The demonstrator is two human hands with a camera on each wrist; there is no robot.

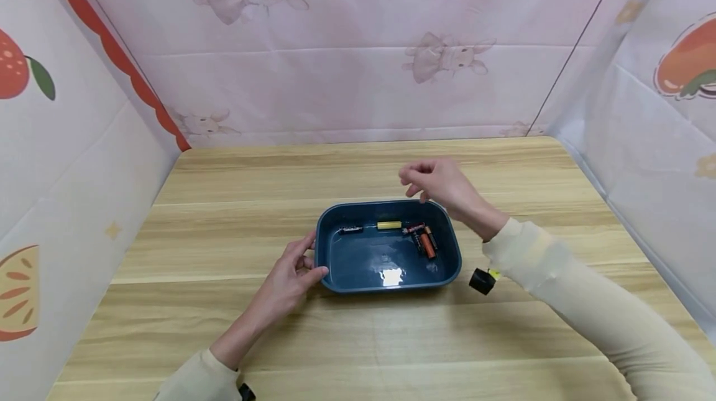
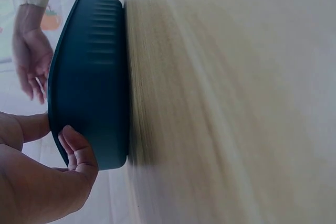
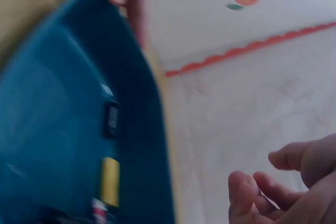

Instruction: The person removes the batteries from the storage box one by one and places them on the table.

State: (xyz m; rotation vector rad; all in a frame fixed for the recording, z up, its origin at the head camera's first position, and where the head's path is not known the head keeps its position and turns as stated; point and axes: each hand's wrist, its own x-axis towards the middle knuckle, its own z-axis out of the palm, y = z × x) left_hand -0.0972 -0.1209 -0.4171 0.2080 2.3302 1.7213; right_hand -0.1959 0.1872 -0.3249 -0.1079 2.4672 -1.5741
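Note:
A dark blue plastic basin [image 1: 386,289] stands on the wooden table with several batteries inside. My left hand [image 1: 291,276] grips its left end, thumb over the rim and fingers against the outer wall, as the left wrist view also shows. Above the basin's far right rim is my right hand [image 1: 442,186], fingers loosely bent, nothing between them. Along the far wall inside lie a black battery [image 1: 351,229] and a yellow battery [image 1: 389,225]. An orange battery [image 1: 427,245] lies in a small cluster with darker ones at the right end.
The wooden table [image 1: 224,320] carries the basin near its middle. Printed cloth walls [image 1: 358,96] rise behind the table and at both sides. A black wrist device [image 1: 482,281] hangs at the right sleeve.

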